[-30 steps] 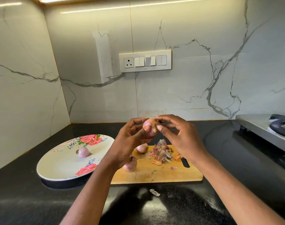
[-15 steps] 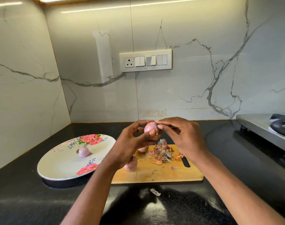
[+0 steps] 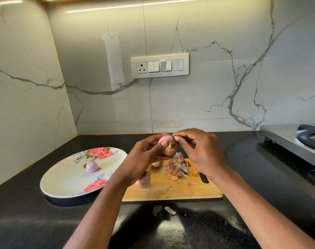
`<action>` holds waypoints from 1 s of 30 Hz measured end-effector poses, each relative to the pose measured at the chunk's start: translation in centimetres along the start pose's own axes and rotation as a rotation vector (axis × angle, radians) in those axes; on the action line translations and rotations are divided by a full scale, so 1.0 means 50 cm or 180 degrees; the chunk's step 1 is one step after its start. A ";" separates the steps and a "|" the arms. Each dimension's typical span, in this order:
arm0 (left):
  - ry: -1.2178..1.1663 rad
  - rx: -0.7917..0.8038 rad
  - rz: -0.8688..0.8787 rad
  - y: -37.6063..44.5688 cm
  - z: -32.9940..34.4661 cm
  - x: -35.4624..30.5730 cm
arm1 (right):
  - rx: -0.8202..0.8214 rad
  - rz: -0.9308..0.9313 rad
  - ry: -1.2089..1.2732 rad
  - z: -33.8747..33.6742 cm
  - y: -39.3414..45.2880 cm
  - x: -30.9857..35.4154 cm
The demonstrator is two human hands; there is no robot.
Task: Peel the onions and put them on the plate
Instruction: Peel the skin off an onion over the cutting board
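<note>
Black counter (image 3: 260, 177) bears floral plate (image 3: 63, 184); wooden cutting board (image 3: 180, 191); peel scrap (image 3: 170, 210); stove (image 3: 286, 139).

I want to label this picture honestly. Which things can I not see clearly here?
- Onion in the hands: the left hand and right hand cover its sides, head view.
- Onion behind the left hand: mostly hidden.
- Stove: cut off by the right edge.
- Scrap on the counter: too small to identify.

We reach both forearms forward and bring our hands together at chest height. Our left hand (image 3: 144, 159) curls upward, thumb pressed across its front. Our right hand (image 3: 199, 151) arches over, thumb and forefinger pinched tight together.
</note>
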State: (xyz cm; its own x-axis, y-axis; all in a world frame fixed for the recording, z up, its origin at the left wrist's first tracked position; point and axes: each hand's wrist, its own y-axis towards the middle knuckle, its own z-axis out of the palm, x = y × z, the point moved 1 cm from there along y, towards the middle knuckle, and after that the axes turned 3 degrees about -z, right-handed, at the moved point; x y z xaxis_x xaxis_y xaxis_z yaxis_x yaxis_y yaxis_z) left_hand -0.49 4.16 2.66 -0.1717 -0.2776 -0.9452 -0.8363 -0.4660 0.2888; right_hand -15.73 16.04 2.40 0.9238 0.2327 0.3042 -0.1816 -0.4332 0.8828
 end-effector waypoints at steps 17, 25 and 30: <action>0.0065 0.0038 -0.0003 0.001 0.000 -0.001 | 0.0150 0.0518 0.0609 0.000 0.004 0.003; 0.0232 0.0153 -0.0035 0.001 0.000 0.003 | -0.0172 0.1071 0.0316 0.015 0.001 -0.015; 0.0018 0.0116 -0.0117 0.004 0.000 0.006 | -0.0073 0.1849 0.0653 -0.001 -0.004 -0.054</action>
State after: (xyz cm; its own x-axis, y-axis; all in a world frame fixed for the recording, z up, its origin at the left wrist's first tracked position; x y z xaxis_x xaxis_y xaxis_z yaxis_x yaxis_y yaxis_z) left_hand -0.70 3.96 2.42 -0.1376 -0.2656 -0.9542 -0.8605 -0.4451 0.2479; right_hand -18.19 15.54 1.43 0.5884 0.1282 0.7983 -0.6450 -0.5210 0.5590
